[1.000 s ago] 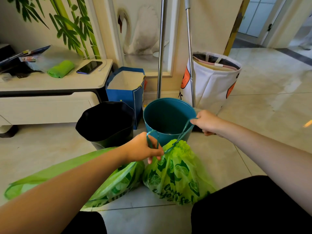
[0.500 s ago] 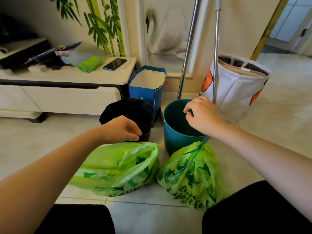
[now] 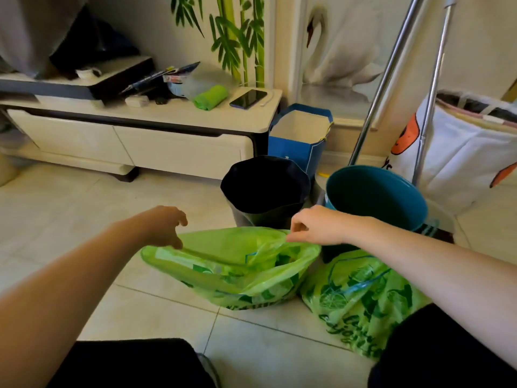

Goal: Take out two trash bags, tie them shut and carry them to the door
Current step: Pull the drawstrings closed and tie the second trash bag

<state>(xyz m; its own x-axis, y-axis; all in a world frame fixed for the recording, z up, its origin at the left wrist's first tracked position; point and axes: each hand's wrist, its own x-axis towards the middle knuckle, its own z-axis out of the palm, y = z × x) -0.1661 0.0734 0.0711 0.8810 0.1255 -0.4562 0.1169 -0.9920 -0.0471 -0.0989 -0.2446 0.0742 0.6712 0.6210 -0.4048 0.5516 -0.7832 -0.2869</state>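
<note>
Between the two hands sits the open green bag (image 3: 235, 270), mouth stretched sideways from the left hand (image 3: 165, 228) pinching one end of its rim to the right hand (image 3: 313, 225) pinching the other, some scraps visible inside, while the cinched-looking second bag (image 3: 361, 301) lies just under the right forearm, with the black-lined bin (image 3: 265, 189) and the empty-looking teal bin (image 3: 375, 197) just beyond.

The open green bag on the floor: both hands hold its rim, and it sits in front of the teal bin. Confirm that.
Wrong bin. In the head view, the open green bag sits in front of the black-lined bin, not the teal bin. Both hands, left and right, hold its rim.
</note>
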